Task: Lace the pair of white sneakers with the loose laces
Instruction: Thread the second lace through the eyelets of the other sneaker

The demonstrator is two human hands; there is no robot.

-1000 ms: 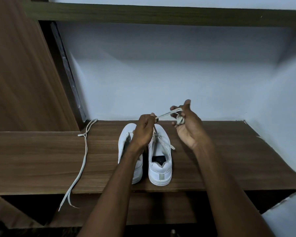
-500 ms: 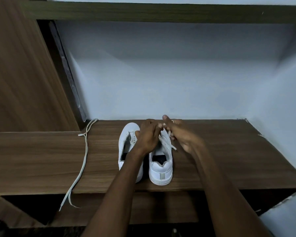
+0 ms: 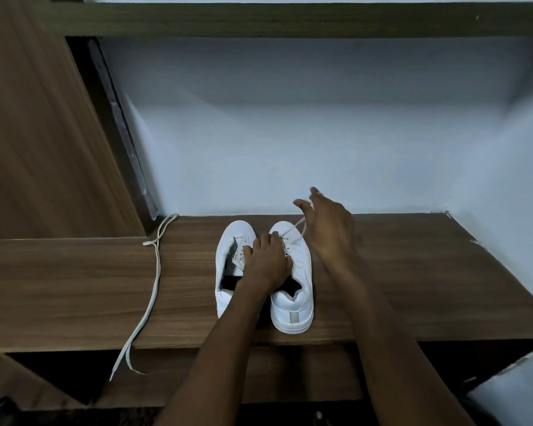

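My left hand (image 3: 266,259) lies over the tongue of the right-hand sneaker (image 3: 293,272), fingers curled down around the eyelet rows and holding the shoe still. My right hand (image 3: 328,222) is lifted beyond the toe, pinching the free end of the lace (image 3: 293,230) between thumb and fingertips — the line runs taut from the upper eyelets up to that pinch.

The lace is flat, soft and nearly weightless, so I judge it will twist or slip unless I hold it close to the tip, where the stiff aglet should steer it through a hole. The sneakers are light and smooth-sided (they would slide on this wood if I pulled without pinning them), so the steadying hand belongs on the eyelet panel, not the heel.

The left-hand sneaker (image 3: 233,259) stands just beside its mate, toes toward the wall, and looks unlaced. Its lace (image 3: 154,281) lies well apart to the left, trailing over the front edge of the desk (image 3: 413,287).

The desk is dark wood grain — set into a pale blue-white alcove with a wooden panel on the left and a shelf overhead.
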